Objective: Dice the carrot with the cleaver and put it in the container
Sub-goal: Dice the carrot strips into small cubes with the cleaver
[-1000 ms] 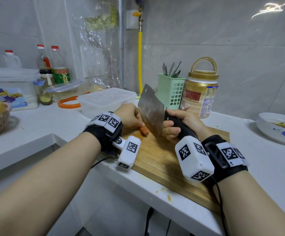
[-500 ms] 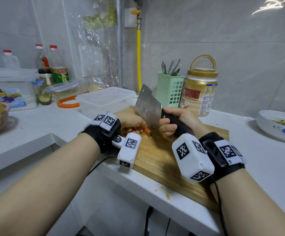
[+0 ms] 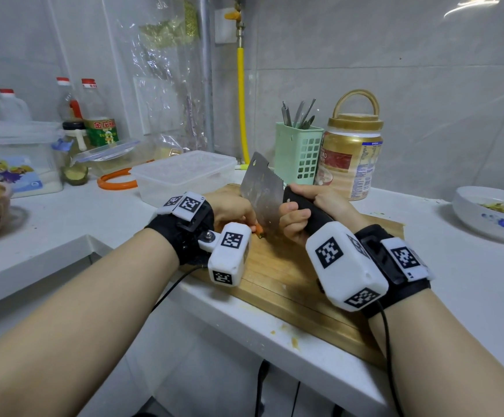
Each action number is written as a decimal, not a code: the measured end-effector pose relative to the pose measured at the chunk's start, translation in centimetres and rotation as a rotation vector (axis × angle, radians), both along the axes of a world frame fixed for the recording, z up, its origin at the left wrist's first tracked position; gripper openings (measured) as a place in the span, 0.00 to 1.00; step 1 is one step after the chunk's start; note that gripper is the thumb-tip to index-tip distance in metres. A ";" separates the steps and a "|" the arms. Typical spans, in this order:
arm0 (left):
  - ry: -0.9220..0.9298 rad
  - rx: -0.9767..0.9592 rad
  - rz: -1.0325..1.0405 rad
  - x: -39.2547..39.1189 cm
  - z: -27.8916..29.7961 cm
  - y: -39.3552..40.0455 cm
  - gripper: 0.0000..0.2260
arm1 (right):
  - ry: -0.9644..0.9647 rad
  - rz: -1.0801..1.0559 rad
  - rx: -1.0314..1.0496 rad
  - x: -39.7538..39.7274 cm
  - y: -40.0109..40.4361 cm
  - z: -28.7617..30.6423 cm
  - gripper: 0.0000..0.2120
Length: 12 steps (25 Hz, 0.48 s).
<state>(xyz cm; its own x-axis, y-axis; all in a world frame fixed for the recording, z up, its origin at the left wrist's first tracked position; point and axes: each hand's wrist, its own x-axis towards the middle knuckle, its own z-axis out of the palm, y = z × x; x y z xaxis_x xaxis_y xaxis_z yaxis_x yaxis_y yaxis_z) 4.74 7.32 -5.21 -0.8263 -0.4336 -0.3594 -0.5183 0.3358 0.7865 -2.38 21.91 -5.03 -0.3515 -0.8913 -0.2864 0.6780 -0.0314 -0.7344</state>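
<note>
Tiled kitchen corner, white counter [image 3: 64, 215], wooden cutting board [image 3: 290, 278] laid at its front edge. On the board, a short stub of carrot [image 3: 259, 229], mostly hidden under the left hand [image 3: 232, 210], only the orange cut end showing beside the blade. Left fingers curled down over the stub, pinning it to the wood. Right hand [image 3: 302, 215] wrapped tight round the black handle of the cleaver [image 3: 261, 194], blade upright, edge down on or just at the carrot's exposed end; exact contact too small to tell. Carrot's long axis probably running left to right across the board, cut end pointing right toward the blade, though the covered part cannot be confirmed. Likely stiff, dense and round, so prone to roll or skid on the wood; best held from above with fingertips tucked back, well clear of the edge, more so with so little length left. Cleaver probably heavy enough to cut by its own weight, taken firmly at the handle. Clear plastic container [image 3: 184, 176] waiting just behind the board, no carrot visible inside.
</note>
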 end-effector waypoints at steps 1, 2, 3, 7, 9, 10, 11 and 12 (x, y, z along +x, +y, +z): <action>-0.005 -0.004 -0.003 0.1 0.1 0.1 0.13 | -0.004 -0.004 0.003 0.1 0.0 0.1 0.17; -0.003 -0.003 -0.004 0.2 0.1 0.2 0.13 | -0.011 -0.012 0.006 0.2 0.0 0.2 0.17; 0.007 0.005 0.001 0.2 0.1 0.3 0.13 | -0.021 -0.024 0.004 0.3 -0.1 0.2 0.18; 0.032 0.017 0.016 0.3 0.1 0.2 0.20 | -0.021 -0.089 -0.008 0.8 -0.8 0.0 0.17; 0.015 0.019 0.024 0.1 0.1 0.1 0.28 | -0.022 -0.113 -0.013 1.0 -1.0 0.0 0.16; 0.003 0.016 0.022 0.0 0.0 0.0 0.30 | -0.022 -0.124 -0.012 1.2 -1.1 0.0 0.16; -0.011 0.008 0.018 0.0 0.0 0.0 0.31 | -0.018 -0.132 -0.009 1.3 -1.2 0.0 0.16; -0.019 0.000 0.018 0.0 -0.1 -0.1 0.31 | -0.010 -0.138 -0.005 1.5 -1.3 -0.1 0.15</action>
<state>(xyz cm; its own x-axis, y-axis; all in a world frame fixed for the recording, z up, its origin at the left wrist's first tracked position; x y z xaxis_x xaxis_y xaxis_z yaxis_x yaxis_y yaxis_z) 4.70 7.23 -5.30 -0.8114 -0.4484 -0.3750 -0.5391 0.3260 0.7766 -0.90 20.60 -5.13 -0.4684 -0.8361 -0.2856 0.6739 -0.1290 -0.7275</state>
